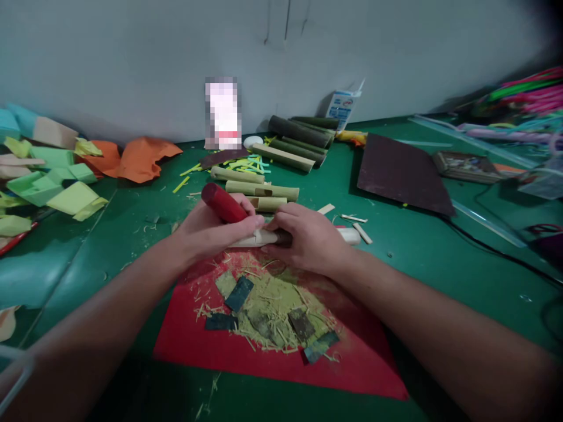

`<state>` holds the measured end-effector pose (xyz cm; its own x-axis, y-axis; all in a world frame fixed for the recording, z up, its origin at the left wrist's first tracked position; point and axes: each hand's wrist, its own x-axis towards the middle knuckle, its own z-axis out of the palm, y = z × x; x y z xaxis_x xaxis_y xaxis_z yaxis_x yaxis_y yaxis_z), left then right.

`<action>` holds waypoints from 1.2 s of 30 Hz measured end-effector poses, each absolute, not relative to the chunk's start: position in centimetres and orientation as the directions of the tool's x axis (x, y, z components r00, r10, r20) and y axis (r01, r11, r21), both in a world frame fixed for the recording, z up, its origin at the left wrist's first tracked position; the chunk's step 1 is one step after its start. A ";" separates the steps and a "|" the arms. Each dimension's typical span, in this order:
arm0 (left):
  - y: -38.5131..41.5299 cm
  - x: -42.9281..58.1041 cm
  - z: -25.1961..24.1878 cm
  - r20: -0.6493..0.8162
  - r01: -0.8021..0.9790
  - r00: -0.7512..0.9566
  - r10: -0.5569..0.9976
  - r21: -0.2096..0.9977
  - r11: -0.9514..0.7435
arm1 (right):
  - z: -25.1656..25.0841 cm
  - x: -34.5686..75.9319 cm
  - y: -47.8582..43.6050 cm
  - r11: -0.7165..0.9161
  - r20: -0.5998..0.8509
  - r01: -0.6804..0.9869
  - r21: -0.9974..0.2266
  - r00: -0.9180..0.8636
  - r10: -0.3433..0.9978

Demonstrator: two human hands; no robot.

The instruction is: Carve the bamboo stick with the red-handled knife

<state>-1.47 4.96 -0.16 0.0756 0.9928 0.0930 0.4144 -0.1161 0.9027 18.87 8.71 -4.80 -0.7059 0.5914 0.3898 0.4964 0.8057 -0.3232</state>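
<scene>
A red cylindrical handle (223, 202) slants up out of my left hand (215, 225), whose fingers are closed round it; whatever it is fixed to is hidden. Under both hands lies a pale bamboo length (259, 238), its light end showing beyond my right hand. My right hand (303, 234) is closed on a small dark brown piece (284, 237), apparently sandpaper, pressed against the bamboo. The fingertips of both hands nearly meet. Below them a red sheet (352, 372) carries bamboo dust, fine shavings and several worn sandpaper squares (240, 293).
Cut bamboo pieces (264, 190) lie just behind my hands, with dark green bamboo tubes (303, 132) farther back. A dark brown sheet (400, 176) is at right, near a black cable (492, 249). Folded coloured papers (57, 179) are heaped at left. A wall bounds the green table.
</scene>
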 end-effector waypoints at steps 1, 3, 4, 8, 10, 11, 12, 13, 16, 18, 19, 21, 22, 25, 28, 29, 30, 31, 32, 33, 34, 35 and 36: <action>5.0 -1.5 -0.3 0.118 0.367 0.006 0.993 0.923 -0.112 | -4.8 18.9 8.7 0.806 0.395 0.496 -0.322 -0.704 0.590; 4.9 -1.3 -0.5 0.195 0.264 -0.168 0.966 0.953 -0.146 | -4.8 18.9 8.6 0.809 0.405 0.491 -0.322 -0.701 0.587; 4.9 -1.2 -0.7 0.224 0.240 -0.223 0.949 0.956 -0.169 | -4.8 18.9 8.6 0.810 0.409 0.488 -0.325 -0.700 0.585; 4.5 -0.6 -1.5 0.268 0.327 -0.144 0.952 0.921 -0.210 | -5.0 18.9 8.5 0.815 0.422 0.483 -0.321 -0.697 0.580; 4.3 -0.3 -1.8 0.306 0.377 -0.103 0.947 0.893 -0.248 | -5.1 18.9 8.5 0.818 0.430 0.483 -0.312 -0.696 0.575; 4.2 -0.2 -1.8 0.330 0.406 -0.086 0.940 0.873 -0.269 | -5.2 18.9 8.5 0.819 0.432 0.482 -0.310 -0.696 0.573; 4.2 -0.1 -1.8 0.352 0.439 -0.062 0.934 0.850 -0.291 | -5.2 18.9 8.5 0.818 0.432 0.484 -0.310 -0.695 0.575; 4.3 -0.1 -1.7 0.368 0.473 -0.035 0.929 0.825 -0.309 | -5.2 18.9 8.5 0.816 0.429 0.489 -0.309 -0.694 0.578; 4.4 -0.2 -1.3 0.372 0.571 0.043 0.927 0.753 -0.328 | -5.1 18.8 8.5 0.806 0.405 0.505 -0.311 -0.696 0.592; 4.4 -0.3 -1.2 0.364 0.607 0.073 0.929 0.723 -0.331 | -4.9 18.8 8.4 0.803 0.398 0.504 -0.319 -0.697 0.596; 4.5 -0.3 -1.1 0.368 0.617 0.084 0.926 0.710 -0.338 | -4.9 18.8 8.4 0.802 0.399 0.502 -0.324 -0.696 0.597; 4.5 -0.2 -1.2 0.385 0.626 0.111 0.916 0.689 -0.365 | -4.8 18.8 8.4 0.798 0.397 0.506 -0.328 -0.693 0.602; 4.5 -0.2 -1.3 0.393 0.627 0.122 0.912 0.682 -0.378 | -4.7 18.8 8.4 0.796 0.394 0.510 -0.327 -0.692 0.605; 4.5 -0.3 -1.5 0.410 0.617 0.127 0.903 0.681 -0.395 | -4.8 18.8 8.4 0.795 0.391 0.513 -0.325 -0.692 0.607; 4.5 -0.5 -1.5 0.392 0.599 0.110 0.913 0.707 -0.376 | -4.8 18.7 8.4 0.800 0.399 0.504 -0.325 -0.695 0.599; 4.5 -0.5 -1.5 0.383 0.596 0.111 0.917 0.713 -0.370 | -4.8 18.7 8.4 0.802 0.401 0.503 -0.323 -0.694 0.598; 4.5 -0.5 -1.4 0.375 0.591 0.112 0.920 0.719 -0.366 | -4.8 18.7 8.4 0.803 0.402 0.503 -0.321 -0.695 0.596; 4.5 -0.4 -1.3 0.369 0.587 0.115 0.922 0.724 -0.363 | -4.8 18.7 8.4 0.803 0.403 0.502 -0.320 -0.695 0.595; 4.5 -0.3 -1.3 0.361 0.586 0.116 0.925 0.727 -0.357 | -4.8 18.7 8.4 0.802 0.402 0.503 -0.322 -0.694 0.597; 4.5 -0.3 -1.2 0.355 0.585 0.109 0.928 0.732 -0.349 | -4.8 18.7 8.4 0.801 0.401 0.504 -0.324 -0.693 0.599; 4.5 -0.2 -1.2 0.350 0.583 0.095 0.932 0.739 -0.337 | -4.8 18.7 8.3 0.799 0.399 0.505 -0.327 -0.692 0.601; 4.5 -0.1 -1.2 0.343 0.584 0.078 0.936 0.745 -0.321 | -4.7 18.7 8.3 0.797 0.397 0.506 -0.329 -0.692 0.603; 4.5 0.0 -1.1 0.336 0.590 0.060 0.940 0.748 -0.305 | -4.7 18.7 8.3 0.797 0.396 0.506 -0.331 -0.692 0.604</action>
